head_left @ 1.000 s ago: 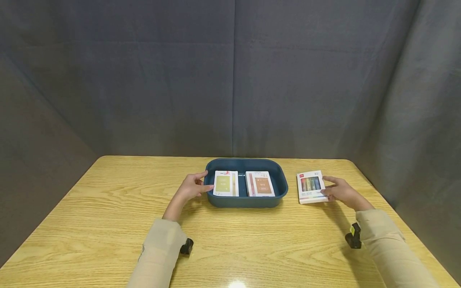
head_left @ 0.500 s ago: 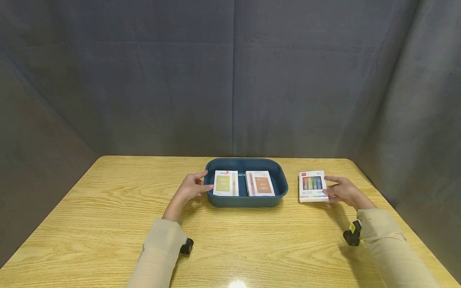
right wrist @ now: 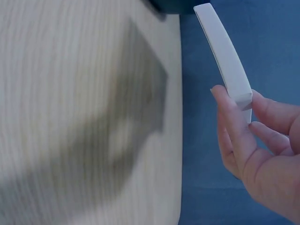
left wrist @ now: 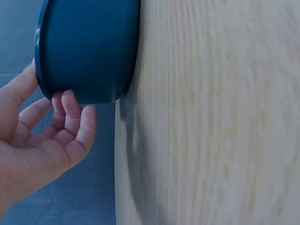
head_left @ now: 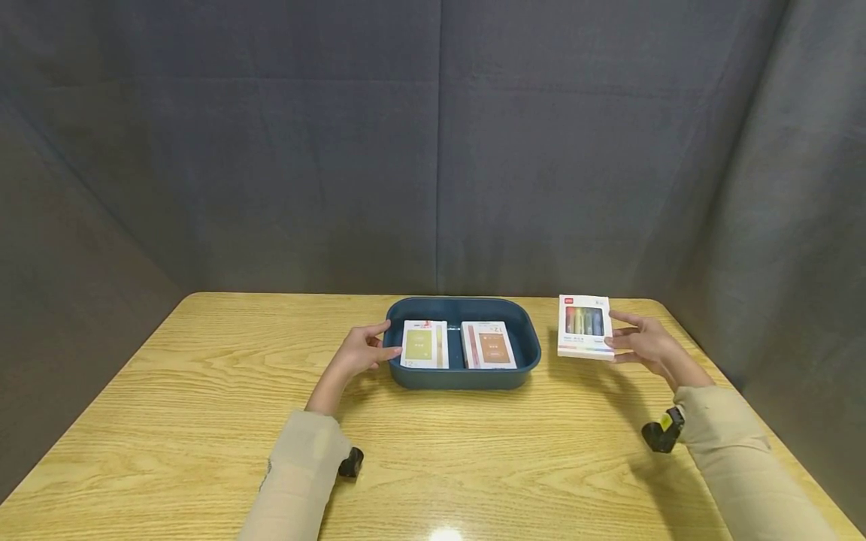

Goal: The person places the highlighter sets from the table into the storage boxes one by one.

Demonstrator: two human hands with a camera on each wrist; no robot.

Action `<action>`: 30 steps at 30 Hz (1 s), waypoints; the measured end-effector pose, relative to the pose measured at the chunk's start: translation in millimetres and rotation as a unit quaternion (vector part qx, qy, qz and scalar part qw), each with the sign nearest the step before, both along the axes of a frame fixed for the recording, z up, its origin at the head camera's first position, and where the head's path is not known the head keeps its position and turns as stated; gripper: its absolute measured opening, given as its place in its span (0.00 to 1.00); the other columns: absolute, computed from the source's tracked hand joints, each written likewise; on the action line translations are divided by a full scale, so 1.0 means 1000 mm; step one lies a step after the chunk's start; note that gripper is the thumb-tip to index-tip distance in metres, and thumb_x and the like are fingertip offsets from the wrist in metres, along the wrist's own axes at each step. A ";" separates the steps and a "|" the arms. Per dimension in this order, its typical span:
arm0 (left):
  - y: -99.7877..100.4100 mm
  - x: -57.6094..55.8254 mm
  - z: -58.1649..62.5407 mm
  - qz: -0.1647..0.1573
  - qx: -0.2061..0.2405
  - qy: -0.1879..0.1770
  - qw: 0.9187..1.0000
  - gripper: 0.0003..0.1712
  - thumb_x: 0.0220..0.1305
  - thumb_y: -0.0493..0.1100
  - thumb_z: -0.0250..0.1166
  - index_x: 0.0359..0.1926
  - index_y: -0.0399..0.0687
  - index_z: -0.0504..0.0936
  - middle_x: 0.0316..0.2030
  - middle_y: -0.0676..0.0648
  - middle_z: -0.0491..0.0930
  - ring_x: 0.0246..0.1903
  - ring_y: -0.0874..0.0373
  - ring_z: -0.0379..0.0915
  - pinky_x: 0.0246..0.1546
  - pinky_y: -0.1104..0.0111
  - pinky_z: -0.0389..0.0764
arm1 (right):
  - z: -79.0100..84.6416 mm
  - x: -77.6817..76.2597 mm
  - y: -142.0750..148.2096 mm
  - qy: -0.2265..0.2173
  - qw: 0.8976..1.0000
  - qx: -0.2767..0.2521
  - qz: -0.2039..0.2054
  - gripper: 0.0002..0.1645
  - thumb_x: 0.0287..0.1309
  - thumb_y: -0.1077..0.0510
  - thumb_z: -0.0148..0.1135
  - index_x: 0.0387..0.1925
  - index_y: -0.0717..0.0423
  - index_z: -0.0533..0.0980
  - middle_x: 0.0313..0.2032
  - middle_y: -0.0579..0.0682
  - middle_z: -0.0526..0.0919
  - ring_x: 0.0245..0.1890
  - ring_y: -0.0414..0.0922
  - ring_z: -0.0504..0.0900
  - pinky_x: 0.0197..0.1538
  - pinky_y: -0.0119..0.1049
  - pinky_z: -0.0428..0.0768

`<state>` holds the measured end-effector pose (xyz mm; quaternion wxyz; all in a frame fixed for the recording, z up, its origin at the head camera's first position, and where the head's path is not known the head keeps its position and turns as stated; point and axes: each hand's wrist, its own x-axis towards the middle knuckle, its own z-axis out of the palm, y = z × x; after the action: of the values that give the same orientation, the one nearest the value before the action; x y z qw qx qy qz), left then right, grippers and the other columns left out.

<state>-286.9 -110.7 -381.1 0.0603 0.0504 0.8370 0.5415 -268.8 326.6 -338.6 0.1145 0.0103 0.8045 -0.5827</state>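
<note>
A dark blue plastic bin [head_left: 467, 380] sits near the back of the table. My left hand [head_left: 360, 350] holds its left end, thumb and fingers on the rim and outer wall; the left wrist view shows curled fingertips against the bin [left wrist: 89, 51]. Two white boxes lie inside, one with a yellow-green panel [head_left: 419, 344], the other with an orange-brown panel [head_left: 494, 347]. To the right, my right hand [head_left: 646, 343] pinches a white box of coloured pens [head_left: 585, 342] by its right edge, raised above the table. The right wrist view shows that box [right wrist: 227, 54] edge-on.
The wooden table [head_left: 473, 458] stretches in front of the bin and to both sides. Dark grey curtain [head_left: 433, 150] hangs behind the table and along its sides. A shadow [right wrist: 136, 103] of the right hand and box falls on the tabletop.
My right hand has raised the box of coloured pens off the table, turning it slightly straighter. The left hand and the bin have stayed in place.
</note>
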 end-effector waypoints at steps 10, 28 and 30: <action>0.000 -0.001 0.001 0.002 0.004 -0.005 1.000 0.37 0.52 0.38 0.67 0.62 0.41 0.63 0.26 0.46 0.64 0.24 0.59 0.60 0.27 0.66 0.72 | 0.017 0.000 -0.020 0.015 1.000 -0.013 -0.006 0.40 0.58 0.72 0.48 0.66 0.66 0.39 0.49 0.66 0.59 0.31 0.38 0.74 0.37 0.35 0.78; 0.001 0.000 -0.002 0.002 0.003 -0.002 1.000 0.37 0.51 0.38 0.67 0.62 0.41 0.64 0.26 0.47 0.63 0.23 0.59 0.59 0.25 0.67 0.71 | 0.017 -0.001 -0.061 0.019 0.999 0.004 0.029 0.39 0.57 0.73 0.51 0.66 0.68 0.45 0.48 0.70 0.63 0.31 0.43 0.77 0.36 0.40 0.78; 0.001 0.000 -0.002 0.004 0.001 -0.002 1.000 0.37 0.51 0.38 0.67 0.62 0.41 0.64 0.25 0.46 0.63 0.23 0.59 0.59 0.24 0.68 0.70 | 0.017 -0.002 -0.066 0.023 0.999 0.008 0.036 0.39 0.57 0.72 0.51 0.65 0.69 0.45 0.48 0.71 0.63 0.31 0.43 0.77 0.35 0.39 0.78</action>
<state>-286.7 -109.9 -383.2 0.0599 0.0463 0.8364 0.5429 -271.0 260.6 -322.0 0.1162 -0.0310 0.8115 -0.5719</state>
